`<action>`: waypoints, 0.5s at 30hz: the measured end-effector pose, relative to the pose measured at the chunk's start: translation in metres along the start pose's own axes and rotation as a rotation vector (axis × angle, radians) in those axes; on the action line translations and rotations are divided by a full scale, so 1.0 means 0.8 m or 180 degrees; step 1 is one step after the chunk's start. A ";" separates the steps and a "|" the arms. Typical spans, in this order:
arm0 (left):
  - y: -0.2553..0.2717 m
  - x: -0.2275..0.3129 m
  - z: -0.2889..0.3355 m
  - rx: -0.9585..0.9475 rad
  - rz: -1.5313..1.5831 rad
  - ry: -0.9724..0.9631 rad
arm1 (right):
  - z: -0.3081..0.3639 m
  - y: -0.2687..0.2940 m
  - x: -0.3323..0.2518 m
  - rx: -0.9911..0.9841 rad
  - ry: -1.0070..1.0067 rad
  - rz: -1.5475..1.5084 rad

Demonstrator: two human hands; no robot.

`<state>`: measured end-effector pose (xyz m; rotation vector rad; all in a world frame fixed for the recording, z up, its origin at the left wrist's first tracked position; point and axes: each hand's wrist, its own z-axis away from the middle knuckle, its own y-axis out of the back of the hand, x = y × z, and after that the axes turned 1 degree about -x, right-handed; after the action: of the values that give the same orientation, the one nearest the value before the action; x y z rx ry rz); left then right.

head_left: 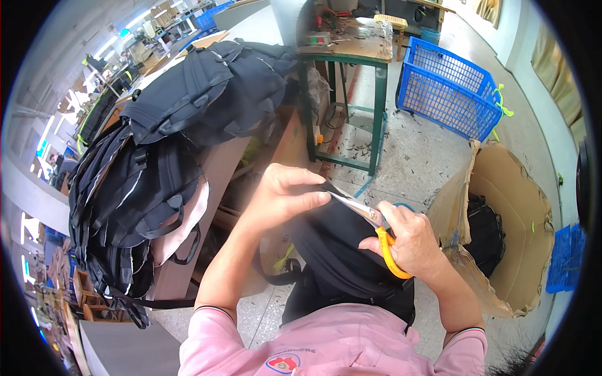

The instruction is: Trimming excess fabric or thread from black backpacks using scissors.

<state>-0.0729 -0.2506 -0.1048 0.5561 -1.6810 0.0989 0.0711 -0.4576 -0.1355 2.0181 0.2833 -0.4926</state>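
At the centre of the head view, the edge of a black bag [342, 250] is pinched between the thumb and forefinger of the left hand [282, 194]. The scissors [375, 217] are gripped by the yellow handle in the curled right hand [411, 237], the blades directed at that edge. The bag is draped below both hands. Trimming is judged to be in hand; next, the edge should be held taut and fingertips kept clear.
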 end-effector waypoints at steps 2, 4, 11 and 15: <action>0.000 0.012 -0.001 -0.0188 -0.0024 -0.0012 | 0.000 0.001 -0.001 0.0055 0.0028 -0.0047; -0.004 0.013 0.000 -0.0094 0.0127 -0.0064 | -0.006 0.006 -0.007 0.0102 0.0077 -0.0107; -0.012 0.006 -0.004 -0.0165 0.0300 -0.0155 | -0.006 0.008 -0.003 -0.0059 0.0021 0.0130; -0.007 0.010 -0.002 -0.0306 -0.0115 -0.0206 | -0.007 0.015 0.000 -0.0136 0.0060 0.0142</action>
<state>-0.0698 -0.2573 -0.0986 0.5218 -1.7280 -0.0261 0.0768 -0.4586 -0.1238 1.9840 0.2576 -0.4361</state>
